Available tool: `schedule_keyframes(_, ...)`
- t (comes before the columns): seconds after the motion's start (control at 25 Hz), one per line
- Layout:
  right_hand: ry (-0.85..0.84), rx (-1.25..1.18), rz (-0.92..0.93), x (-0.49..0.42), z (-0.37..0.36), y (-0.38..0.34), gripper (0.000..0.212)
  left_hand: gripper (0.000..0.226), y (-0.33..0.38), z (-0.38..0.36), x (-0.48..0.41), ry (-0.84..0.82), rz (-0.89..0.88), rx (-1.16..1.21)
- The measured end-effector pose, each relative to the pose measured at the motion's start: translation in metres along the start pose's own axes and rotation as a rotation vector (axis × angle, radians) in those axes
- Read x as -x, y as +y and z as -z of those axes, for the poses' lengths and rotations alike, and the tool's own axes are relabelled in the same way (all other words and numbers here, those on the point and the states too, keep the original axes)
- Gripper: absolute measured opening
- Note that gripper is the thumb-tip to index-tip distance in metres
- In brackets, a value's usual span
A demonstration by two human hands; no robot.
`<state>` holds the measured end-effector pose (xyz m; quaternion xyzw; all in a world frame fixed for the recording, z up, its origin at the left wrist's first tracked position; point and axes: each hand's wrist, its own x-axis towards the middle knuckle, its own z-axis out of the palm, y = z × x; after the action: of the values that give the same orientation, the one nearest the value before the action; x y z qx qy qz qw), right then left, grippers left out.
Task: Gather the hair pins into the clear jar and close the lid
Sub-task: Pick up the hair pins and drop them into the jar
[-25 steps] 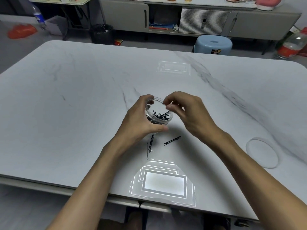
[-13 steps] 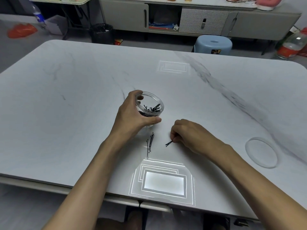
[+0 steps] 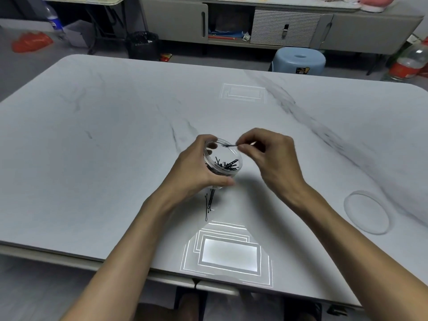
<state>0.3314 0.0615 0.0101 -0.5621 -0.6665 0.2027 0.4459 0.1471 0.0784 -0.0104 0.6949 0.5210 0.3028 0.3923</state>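
My left hand (image 3: 196, 169) is wrapped around the clear jar (image 3: 223, 158), tilting it towards the right, lifted slightly off the marble table (image 3: 104, 147). Several black hair pins lie inside the jar. My right hand (image 3: 269, 158) pinches one hair pin (image 3: 229, 145) between thumb and forefinger, its tip over the jar's open mouth. A small bunch of loose hair pins (image 3: 209, 201) lies on the table just below the jar. The clear round lid (image 3: 366, 212) rests flat on the table at the right, apart from both hands.
Two bright light reflections sit on the table, one near the front edge (image 3: 229, 253) and one farther back (image 3: 243, 92). Beyond the table stand a blue stool (image 3: 298, 61), a black bin (image 3: 142, 44) and a low cabinet (image 3: 278, 26).
My right hand picked a hair pin off the table to the right of the bunch and carried it up to the jar's mouth. That spot on the table is now bare.
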Motion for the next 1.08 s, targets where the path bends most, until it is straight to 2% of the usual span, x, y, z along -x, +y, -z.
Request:
schedule_keyframes(0.08,-0.083,0.006,0.072,0.001,-0.009,-0.008,0.01,0.094,0.001,0.0,0.001,-0.018,-0.005,0.024)
schedule_keyframes(0.12,-0.061,-0.004,0.082,0.002,-0.013,-0.009,0.01,0.095,0.0,0.001,0.0,-0.008,-0.003,0.032)
schedule_keyframes(0.24,0.099,-0.045,-0.043,0.001,-0.014,-0.003,0.01,0.097,-0.004,0.008,-0.002,0.112,0.034,0.06)
schedule_keyframes(0.28,0.1,-0.02,-0.119,0.001,-0.012,0.002,0.008,0.096,-0.006,0.01,-0.003,0.175,0.057,0.085)
schedule_keyframes(0.36,-0.075,0.101,-0.262,0.004,-0.015,0.007,0.013,0.093,-0.01,0.016,-0.005,0.3,0.098,0.128)
schedule_keyframes(0.48,-0.398,0.343,-0.33,0.025,-0.041,0.002,0.036,0.09,-0.014,0.022,-0.005,0.398,0.124,0.131)
schedule_keyframes(0.6,-0.452,0.526,-0.27,0.037,-0.066,-0.011,0.044,0.09,-0.015,0.025,-0.003,0.397,0.125,0.124)
schedule_keyframes(0.84,-0.483,0.616,-0.239,0.025,-0.055,-0.001,0.013,0.09,-0.017,0.028,-0.001,0.374,0.11,0.096)
schedule_keyframes(1.0,-0.47,0.813,-0.05,0.025,-0.042,0.018,0.012,0.09,-0.016,0.028,-0.001,0.369,0.104,0.096)
schedule_keyframes(1.08,-0.424,0.768,-0.044,0.026,-0.036,0.025,0.008,0.091,-0.016,0.028,-0.002,0.356,0.102,0.1)
